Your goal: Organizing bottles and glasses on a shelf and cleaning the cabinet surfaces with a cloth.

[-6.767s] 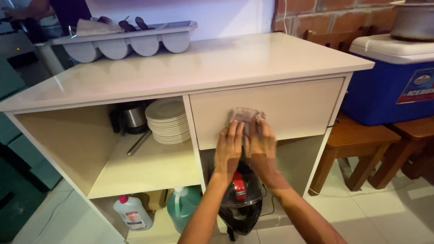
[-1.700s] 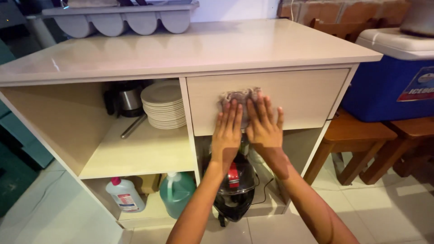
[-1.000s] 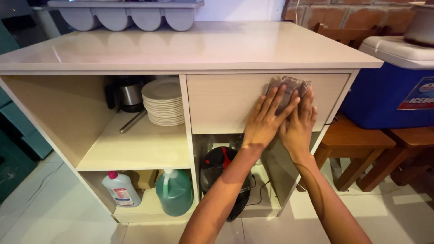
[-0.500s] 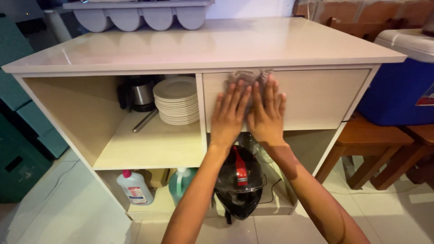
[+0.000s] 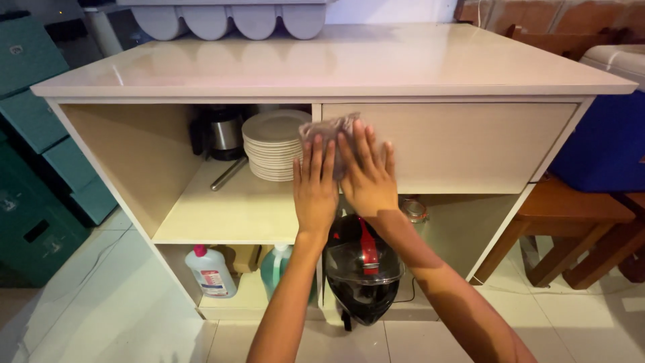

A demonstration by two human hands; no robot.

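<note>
Since the earlier frames the cloth (image 5: pixel 327 129) and both hands have moved to the left along the drawer front (image 5: pixel 457 144): one second ago they were near the middle-right of the panel, and now they are at its left end, over the vertical divider of the cabinet (image 5: pixel 316 113).

The cloth is a small crumpled grey-brown rag. It lies flat against the front of the cabinet, at the upper left corner of the drawer front, just under the edge of the countertop (image 5: pixel 349 64). It is directly above the fingertips, so from the hands it lies upward and away from the person. Its long side runs left to right, along the drawer edge.

The left hand (image 5: pixel 314 187) is open and flat, with fingers stretched upward, and presses the lower left part of the cloth. The right hand (image 5: pixel 366 176) is also open with fingers spread, and presses the right part. Neither hand is clenched around it. Both are equally near to the cloth.

To the left, in the open shelf, stands a stack of white plates (image 5: pixel 274 144), and behind it a dark kettle (image 5: pixel 222 131). Below the hands there is a black helmet (image 5: pixel 363 269), and beside it a green bottle (image 5: pixel 285 269) and a clear bottle (image 5: pixel 209 272).
</note>
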